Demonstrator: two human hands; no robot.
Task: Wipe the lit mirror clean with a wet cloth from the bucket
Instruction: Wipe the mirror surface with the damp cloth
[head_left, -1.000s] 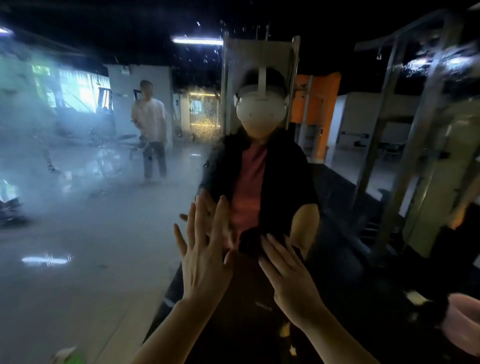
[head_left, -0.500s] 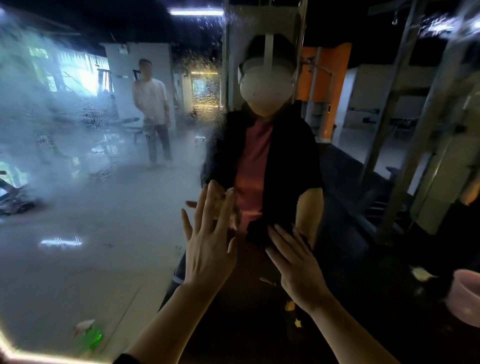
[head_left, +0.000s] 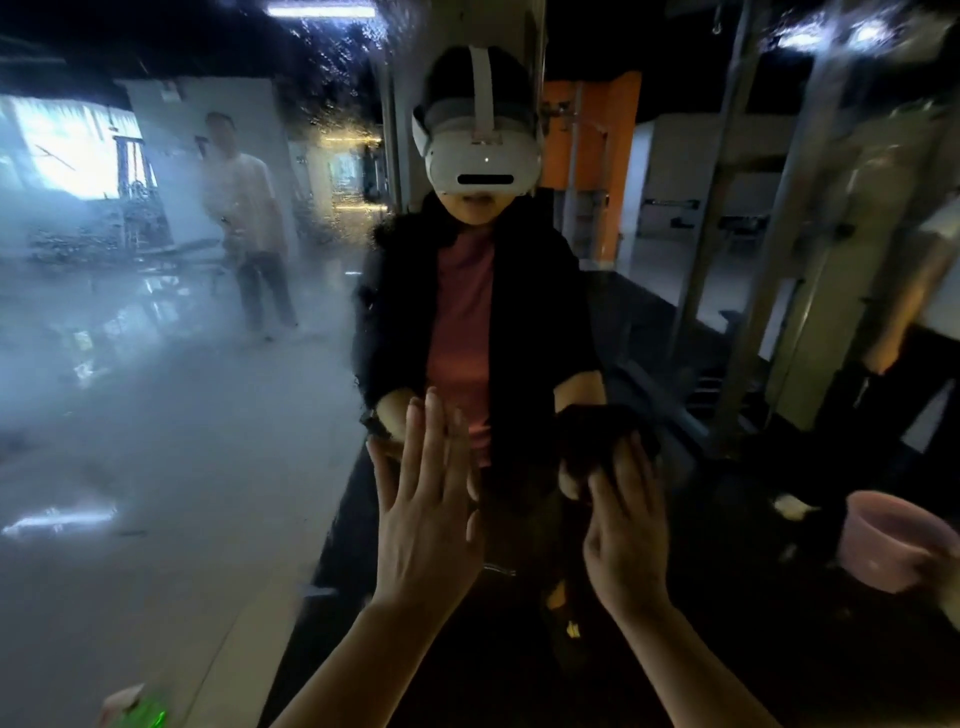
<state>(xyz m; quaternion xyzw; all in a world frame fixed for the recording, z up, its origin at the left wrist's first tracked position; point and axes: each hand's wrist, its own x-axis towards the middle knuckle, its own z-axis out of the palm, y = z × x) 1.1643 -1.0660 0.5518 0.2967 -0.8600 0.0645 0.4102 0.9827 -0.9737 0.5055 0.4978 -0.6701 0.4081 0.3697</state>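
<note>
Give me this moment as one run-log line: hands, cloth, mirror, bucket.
left hand: flat on mirror | right hand: presses dark cloth to glass | mirror: hazy left, droplets up top | pink bucket: lower right

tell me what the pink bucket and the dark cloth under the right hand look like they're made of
Bucket: probably plastic, with a smooth, matte, evenly pink wall and a thin moulded rim; only part of it shows at the frame edge.
Cloth: seems a soft, fuzzy fabric, perhaps microfibre or terry; it bunches into a dark, ragged-edged lump against the mirror under the right hand. Too dark to tell the weave.
</note>
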